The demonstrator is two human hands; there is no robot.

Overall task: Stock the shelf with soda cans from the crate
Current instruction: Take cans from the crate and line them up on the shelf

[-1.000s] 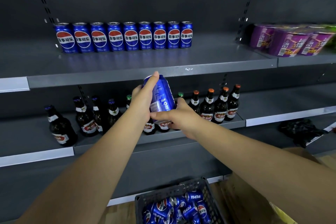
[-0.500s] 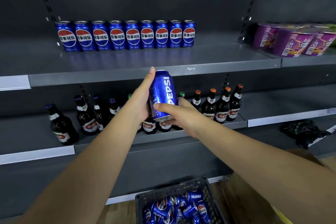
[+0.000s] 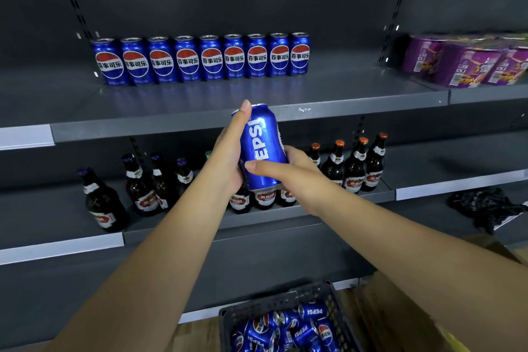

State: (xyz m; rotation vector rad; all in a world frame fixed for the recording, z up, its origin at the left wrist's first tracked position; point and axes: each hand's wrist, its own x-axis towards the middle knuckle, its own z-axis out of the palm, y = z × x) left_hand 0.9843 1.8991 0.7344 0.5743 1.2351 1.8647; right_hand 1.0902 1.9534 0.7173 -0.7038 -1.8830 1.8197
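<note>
Black plastic crate [image 3: 274, 301] sits low on the floor, loose cans [image 3: 285, 328] heaped inside. Above it both arms reach out with the can [image 3: 261, 151] held between them, tilted a little, level with the upper shelf's front edge. Its left side is cupped by the left hand [image 3: 228, 157], thumb running up to the rim; the right hand [image 3: 291, 171] grips the lower part, thumb across the front. Behind stand beer bottles [image 3: 354, 168] on the lower shelf. Farther back, on the upper shelf [image 3: 200, 100], a row of cans [image 3: 211, 58] stands upright, purple cups [image 3: 463, 63] off right
</note>
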